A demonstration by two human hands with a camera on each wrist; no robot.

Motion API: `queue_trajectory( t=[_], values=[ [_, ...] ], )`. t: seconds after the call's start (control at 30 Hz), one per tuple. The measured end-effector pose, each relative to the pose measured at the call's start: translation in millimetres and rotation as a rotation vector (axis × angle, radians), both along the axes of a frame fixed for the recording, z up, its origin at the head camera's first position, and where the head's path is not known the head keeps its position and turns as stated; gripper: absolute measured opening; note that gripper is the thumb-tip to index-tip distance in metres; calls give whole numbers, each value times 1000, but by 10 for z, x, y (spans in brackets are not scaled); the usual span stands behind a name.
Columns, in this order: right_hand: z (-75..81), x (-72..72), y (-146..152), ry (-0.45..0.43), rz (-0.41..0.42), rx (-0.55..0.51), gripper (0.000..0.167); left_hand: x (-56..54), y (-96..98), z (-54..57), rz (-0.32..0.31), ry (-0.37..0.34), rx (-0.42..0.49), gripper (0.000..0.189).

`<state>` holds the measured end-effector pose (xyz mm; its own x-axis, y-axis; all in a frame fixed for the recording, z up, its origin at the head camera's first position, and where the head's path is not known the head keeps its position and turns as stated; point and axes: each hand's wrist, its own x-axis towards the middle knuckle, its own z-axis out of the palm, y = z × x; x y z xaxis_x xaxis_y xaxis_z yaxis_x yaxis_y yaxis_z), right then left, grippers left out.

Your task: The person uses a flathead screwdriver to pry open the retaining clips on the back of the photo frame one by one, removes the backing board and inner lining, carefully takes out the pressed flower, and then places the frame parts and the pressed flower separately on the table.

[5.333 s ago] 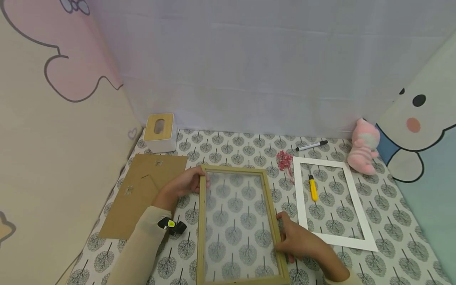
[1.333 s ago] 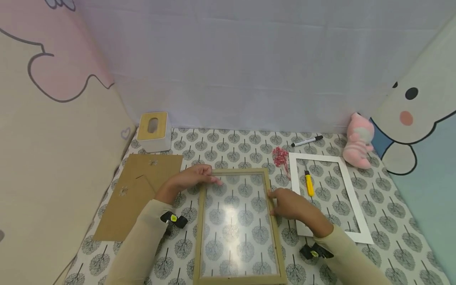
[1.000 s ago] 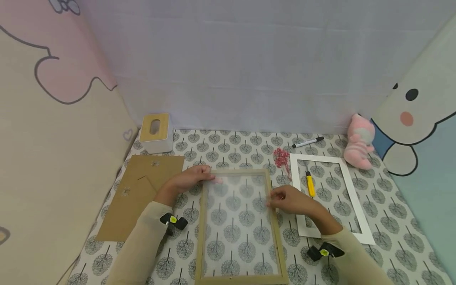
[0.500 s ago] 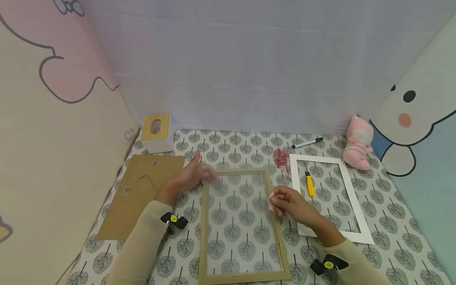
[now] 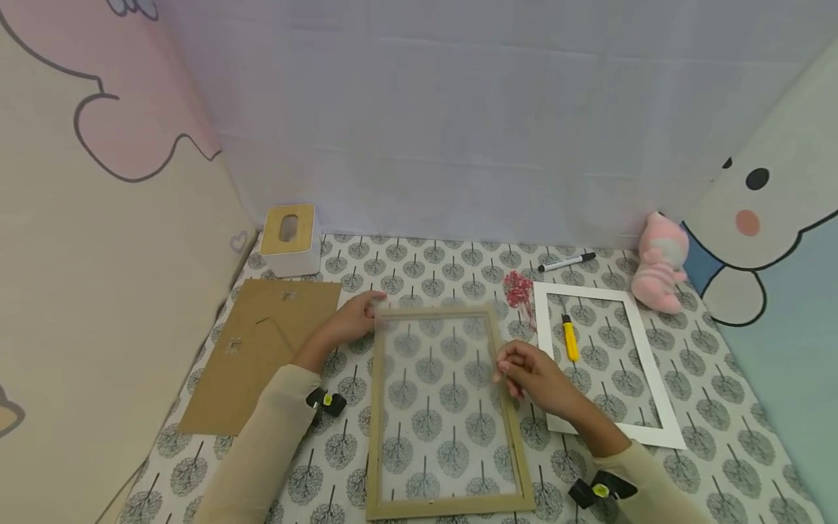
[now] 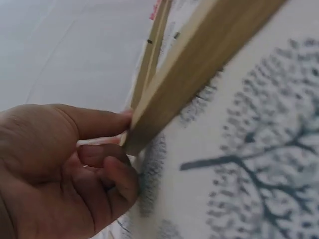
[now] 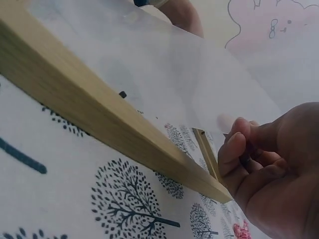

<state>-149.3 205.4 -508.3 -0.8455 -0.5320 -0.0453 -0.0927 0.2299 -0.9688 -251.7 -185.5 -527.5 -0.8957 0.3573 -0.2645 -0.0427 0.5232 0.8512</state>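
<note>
A light wooden picture frame (image 5: 377, 407) lies upright to the view on the patterned cloth in front of me. My right hand (image 5: 533, 375) pinches the edge of a clear plastic sheet (image 7: 164, 64) between thumb and fingers, beside the frame's right side. In the right wrist view the sheet slants up above the wooden bar. At the frame's far left corner is my left hand (image 5: 353, 318). Its thumb (image 6: 102, 124) presses on the corner and its other fingers curl beneath, as the left wrist view shows.
A brown backing board (image 5: 216, 393) lies left, a tissue box (image 5: 288, 240) behind it. On the right are a white mat (image 5: 655, 364), a yellow-handled tool (image 5: 570, 340) inside its opening, red dried flowers (image 5: 519, 288), a marker (image 5: 567, 262) and a pink plush toy (image 5: 657, 269).
Both hands gripped the frame's sides earlier. The right hand then took the sheet's edge and raised it. My left hand, spread half a second ago, has drawn back and curled at the corner.
</note>
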Motion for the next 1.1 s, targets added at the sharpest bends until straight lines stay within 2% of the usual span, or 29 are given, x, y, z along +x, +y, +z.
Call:
queue_trajectory(
  t=[0.1, 0.23, 0.37, 0.5, 0.57, 0.67, 0.77, 0.93, 1.1],
  values=[
    [-64, -62, -15, -49, 7, -8, 21, -18, -13, 20, -15, -13, -30, 46],
    [-118, -130, -21, -150, 0, 2, 23, -42, -17, 30, -27, -38, -17, 40],
    [-105, -165, -20, -240, -33, 36, 23, -76, -2, 37, -55, -31, -28, 41],
    [-90, -203, -29, -303, -68, 32, 24, -103, 1, 48, -67, -60, -44, 37],
    [-91, -230, -27, -314, -106, 1, 22, -112, 3, 46, -91, -66, -39, 35],
    [-101, -290, -25, -311, -158, -40, 19, -108, 16, 38, -159, -47, -45, 25],
    [-87, -383, -37, -303, -196, -36, 19, -79, 33, 42, -192, -52, -42, 27],
    [59, -569, -56, -254, -284, -22, 18, -31, 24, 41, -173, -87, -5, 35],
    [290, -703, -25, -219, -339, -171, 14, -17, -7, -14, -123, -112, 18, 40]
  ],
)
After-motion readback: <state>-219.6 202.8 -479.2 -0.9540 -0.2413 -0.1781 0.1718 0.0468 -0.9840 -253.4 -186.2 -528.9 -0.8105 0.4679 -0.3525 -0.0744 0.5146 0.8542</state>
